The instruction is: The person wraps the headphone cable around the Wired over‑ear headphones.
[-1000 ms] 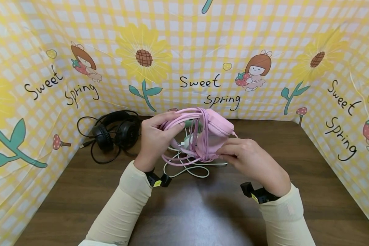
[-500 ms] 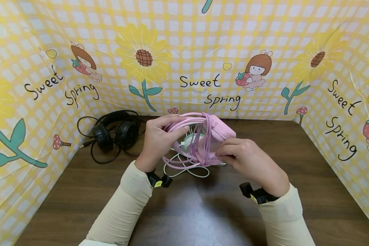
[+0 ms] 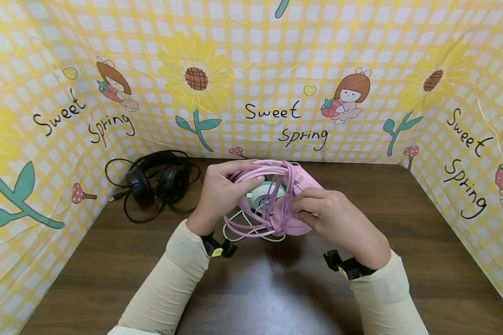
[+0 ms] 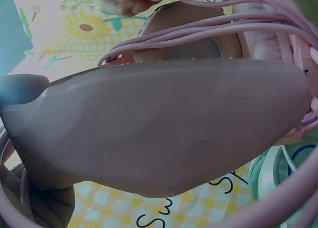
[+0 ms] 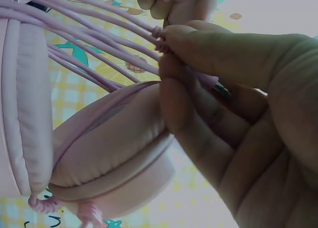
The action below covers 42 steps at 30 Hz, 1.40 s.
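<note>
Pink headphones (image 3: 311, 181) are held up in front of me, with their pink cable (image 3: 291, 179) wound in several turns around headband and ear cups. My left hand (image 3: 224, 190) grips the headband side at the left, thumb in front. In the left wrist view, the broad padded headband (image 4: 164, 123) fills the middle. My right hand (image 3: 339, 218) pinches the cable by its ribbed end, beside the lower ear cup. The right wrist view shows thumb and fingertips on that ribbed piece (image 5: 160, 39), several cable strands (image 5: 99, 29) running left from it.
Behind the pink pair, white-and-green headphones (image 3: 268, 191) with a loose white cable lie on the brown table (image 3: 251, 293). Black headphones (image 3: 173, 182) with a looped cable lie at the back left. A yellow checked cloth (image 3: 276, 70) walls in the back and sides.
The pink headphones have come down and shifted slightly right, with my left hand moving along. My right hand now overlaps more of the ear cups. More of the white-and-green headphones shows through the gap.
</note>
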Each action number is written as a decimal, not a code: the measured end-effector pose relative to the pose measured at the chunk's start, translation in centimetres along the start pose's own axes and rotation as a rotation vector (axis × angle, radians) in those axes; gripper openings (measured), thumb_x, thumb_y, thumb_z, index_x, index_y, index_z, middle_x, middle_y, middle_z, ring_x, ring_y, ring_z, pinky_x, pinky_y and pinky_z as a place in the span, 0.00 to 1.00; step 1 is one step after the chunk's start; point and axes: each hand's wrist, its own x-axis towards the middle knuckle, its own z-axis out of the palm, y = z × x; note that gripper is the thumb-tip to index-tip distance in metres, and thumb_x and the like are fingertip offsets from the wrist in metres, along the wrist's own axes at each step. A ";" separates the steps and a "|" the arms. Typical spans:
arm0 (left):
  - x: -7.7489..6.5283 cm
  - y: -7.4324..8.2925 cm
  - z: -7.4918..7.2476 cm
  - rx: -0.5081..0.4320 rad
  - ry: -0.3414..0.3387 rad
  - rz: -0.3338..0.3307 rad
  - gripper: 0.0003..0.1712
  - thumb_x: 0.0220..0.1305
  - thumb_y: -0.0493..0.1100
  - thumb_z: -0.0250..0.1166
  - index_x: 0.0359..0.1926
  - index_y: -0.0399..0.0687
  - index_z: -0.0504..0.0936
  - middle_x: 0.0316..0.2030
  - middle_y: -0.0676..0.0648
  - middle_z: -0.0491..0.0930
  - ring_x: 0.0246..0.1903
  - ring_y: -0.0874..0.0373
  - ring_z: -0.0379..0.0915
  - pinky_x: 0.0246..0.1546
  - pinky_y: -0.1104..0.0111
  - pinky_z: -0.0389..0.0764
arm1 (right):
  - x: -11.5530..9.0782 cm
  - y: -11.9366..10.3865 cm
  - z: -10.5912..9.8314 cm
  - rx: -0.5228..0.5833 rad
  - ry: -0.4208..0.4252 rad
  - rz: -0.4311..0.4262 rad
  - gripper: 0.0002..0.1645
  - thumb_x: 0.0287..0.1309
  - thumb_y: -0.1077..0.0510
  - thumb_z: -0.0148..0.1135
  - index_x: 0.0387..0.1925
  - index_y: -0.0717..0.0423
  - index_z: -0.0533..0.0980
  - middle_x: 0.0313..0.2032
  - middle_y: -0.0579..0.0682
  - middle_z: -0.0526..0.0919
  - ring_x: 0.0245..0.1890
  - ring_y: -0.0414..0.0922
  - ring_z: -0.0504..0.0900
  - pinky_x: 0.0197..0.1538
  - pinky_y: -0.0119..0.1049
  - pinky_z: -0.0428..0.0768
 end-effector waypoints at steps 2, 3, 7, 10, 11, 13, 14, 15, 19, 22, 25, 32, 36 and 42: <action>0.0 0.1 0.0 -0.004 -0.013 -0.028 0.12 0.52 0.38 0.75 0.40 0.40 0.89 0.36 0.49 0.86 0.30 0.58 0.79 0.25 0.70 0.77 | 0.1 -0.1 0.1 -0.010 0.011 -0.002 0.15 0.42 0.73 0.74 0.32 0.55 0.84 0.36 0.43 0.83 0.37 0.38 0.82 0.39 0.32 0.81; 0.0 0.1 0.0 -0.005 -0.022 -0.041 0.12 0.53 0.38 0.75 0.40 0.41 0.89 0.36 0.50 0.86 0.30 0.58 0.78 0.25 0.70 0.77 | 0.1 -0.2 0.1 -0.015 0.013 -0.002 0.14 0.43 0.73 0.73 0.32 0.55 0.84 0.36 0.44 0.83 0.37 0.38 0.83 0.39 0.32 0.81; 0.0 0.1 -0.2 0.010 -0.063 -0.078 0.10 0.54 0.40 0.74 0.39 0.43 0.89 0.32 0.51 0.86 0.24 0.57 0.75 0.21 0.69 0.75 | 0.4 -0.3 0.4 -0.051 0.020 -0.005 0.12 0.45 0.71 0.73 0.33 0.56 0.85 0.36 0.45 0.83 0.38 0.39 0.82 0.42 0.33 0.81; 0.0 0.1 -0.3 0.025 -0.104 -0.093 0.09 0.55 0.41 0.74 0.39 0.44 0.89 0.31 0.51 0.85 0.23 0.57 0.74 0.22 0.69 0.75 | 0.5 -0.4 0.6 -0.117 0.018 -0.019 0.10 0.47 0.68 0.74 0.33 0.55 0.85 0.35 0.45 0.83 0.38 0.42 0.80 0.43 0.34 0.79; 0.1 0.1 -0.3 0.025 -0.120 -0.099 0.09 0.56 0.41 0.73 0.38 0.44 0.89 0.31 0.51 0.85 0.24 0.57 0.75 0.23 0.69 0.75 | 0.5 -0.3 0.7 -0.137 0.018 -0.024 0.09 0.47 0.67 0.74 0.33 0.55 0.86 0.35 0.45 0.83 0.38 0.44 0.78 0.44 0.35 0.78; 0.1 0.1 -0.4 0.018 -0.147 -0.114 0.08 0.56 0.41 0.73 0.38 0.44 0.89 0.33 0.51 0.85 0.27 0.57 0.76 0.26 0.69 0.76 | 0.6 -0.2 0.9 -0.166 0.020 -0.035 0.08 0.47 0.65 0.75 0.32 0.54 0.86 0.35 0.44 0.82 0.38 0.45 0.76 0.43 0.35 0.77; 0.2 0.1 -0.4 0.019 -0.158 -0.120 0.08 0.57 0.40 0.73 0.38 0.44 0.89 0.33 0.51 0.85 0.27 0.57 0.75 0.26 0.69 0.76 | 0.6 -0.2 0.9 -0.170 0.024 -0.043 0.08 0.46 0.65 0.76 0.32 0.53 0.86 0.35 0.45 0.81 0.38 0.45 0.75 0.43 0.35 0.76; 0.2 0.1 -0.4 0.015 -0.169 -0.126 0.07 0.57 0.40 0.72 0.38 0.44 0.89 0.33 0.50 0.85 0.28 0.57 0.75 0.26 0.69 0.75 | 0.7 -0.1 1.0 -0.165 0.033 -0.047 0.09 0.45 0.65 0.77 0.31 0.53 0.86 0.35 0.45 0.80 0.38 0.45 0.74 0.42 0.35 0.76; 0.3 0.1 -0.6 0.019 -0.208 -0.148 0.07 0.57 0.39 0.72 0.38 0.43 0.89 0.32 0.49 0.84 0.25 0.57 0.72 0.23 0.70 0.72 | 0.8 0.3 1.3 -0.153 0.070 -0.033 0.14 0.37 0.63 0.81 0.29 0.53 0.83 0.36 0.49 0.74 0.38 0.47 0.72 0.41 0.37 0.73; 0.4 0.2 -0.8 0.020 -0.244 -0.152 0.07 0.57 0.38 0.72 0.38 0.43 0.89 0.29 0.49 0.83 0.23 0.57 0.69 0.21 0.70 0.70 | 0.7 0.5 1.5 -0.140 0.064 0.063 0.26 0.33 0.59 0.84 0.37 0.57 0.78 0.43 0.53 0.70 0.44 0.50 0.69 0.46 0.40 0.72; 0.3 0.2 -1.0 0.018 -0.275 -0.136 0.07 0.58 0.38 0.71 0.38 0.42 0.89 0.29 0.49 0.83 0.22 0.58 0.67 0.21 0.69 0.69 | 0.5 0.8 1.7 -0.087 0.027 0.201 0.47 0.33 0.55 0.85 0.55 0.60 0.68 0.54 0.57 0.65 0.52 0.52 0.67 0.54 0.43 0.71; 0.2 0.5 -1.3 -0.003 -0.323 -0.100 0.08 0.56 0.37 0.72 0.38 0.42 0.89 0.32 0.50 0.85 0.27 0.58 0.77 0.26 0.69 0.76 | 0.2 1.5 2.0 0.154 -0.137 0.440 0.76 0.41 0.53 0.80 0.76 0.37 0.32 0.68 0.51 0.60 0.61 0.48 0.69 0.57 0.48 0.72; 0.3 0.7 -1.3 -0.004 -0.357 -0.074 0.07 0.56 0.37 0.72 0.37 0.42 0.89 0.31 0.50 0.85 0.28 0.57 0.78 0.27 0.68 0.78 | 0.2 1.8 2.1 0.176 -0.212 0.490 0.70 0.44 0.48 0.77 0.76 0.32 0.38 0.62 0.46 0.69 0.54 0.43 0.74 0.55 0.45 0.73; 0.2 0.8 -1.5 0.032 -0.409 -0.069 0.07 0.54 0.36 0.73 0.37 0.44 0.90 0.31 0.52 0.85 0.30 0.58 0.79 0.29 0.67 0.79 | 0.0 2.0 2.5 0.169 -0.280 0.483 0.52 0.45 0.38 0.73 0.71 0.39 0.61 0.54 0.39 0.76 0.49 0.37 0.75 0.53 0.41 0.75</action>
